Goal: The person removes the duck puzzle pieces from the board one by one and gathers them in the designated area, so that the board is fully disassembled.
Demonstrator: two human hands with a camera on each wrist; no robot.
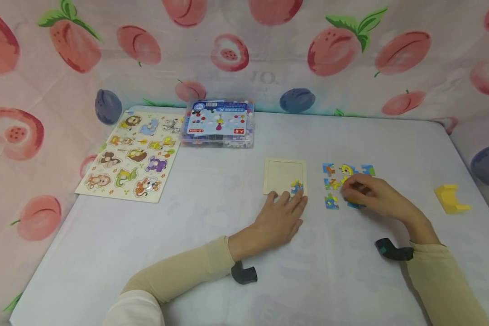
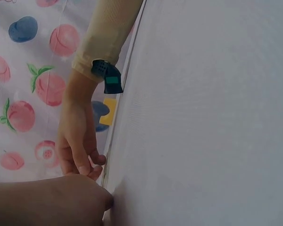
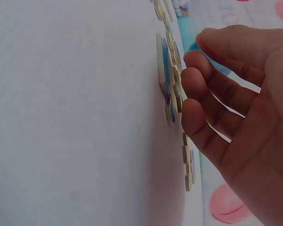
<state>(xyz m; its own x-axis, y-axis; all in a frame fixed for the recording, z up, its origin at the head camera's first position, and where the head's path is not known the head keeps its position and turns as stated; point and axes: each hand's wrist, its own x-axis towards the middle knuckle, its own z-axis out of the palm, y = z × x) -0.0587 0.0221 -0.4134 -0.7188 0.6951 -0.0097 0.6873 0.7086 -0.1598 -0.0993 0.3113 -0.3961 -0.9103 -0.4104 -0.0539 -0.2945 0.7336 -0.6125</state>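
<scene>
My left hand [image 1: 278, 219] lies with fingers spread, fingertips at the near edge of a small square wooden puzzle tray [image 1: 277, 174]. One jigsaw piece [image 1: 297, 187] sits in the tray's near right corner. To the right, my right hand [image 1: 376, 197] hovers over several colourful jigsaw pieces [image 1: 331, 201], covering some of them. In the right wrist view, the fingers of my right hand [image 3: 226, 99] are loosely bent, the thumb close to the index finger, with nothing visible between them. Beyond the fingertips, thick-edged jigsaw pieces [image 3: 164, 66] show edge-on.
An animal puzzle board [image 1: 124, 158] lies at the back left, beside a clear plastic box [image 1: 219, 124] with a blue printed label. A yellow curved block [image 1: 450, 199] stands at the far right. Black wrist mounts [image 1: 393, 250] jut from both sleeves. Peach-patterned cloth hangs behind the white table.
</scene>
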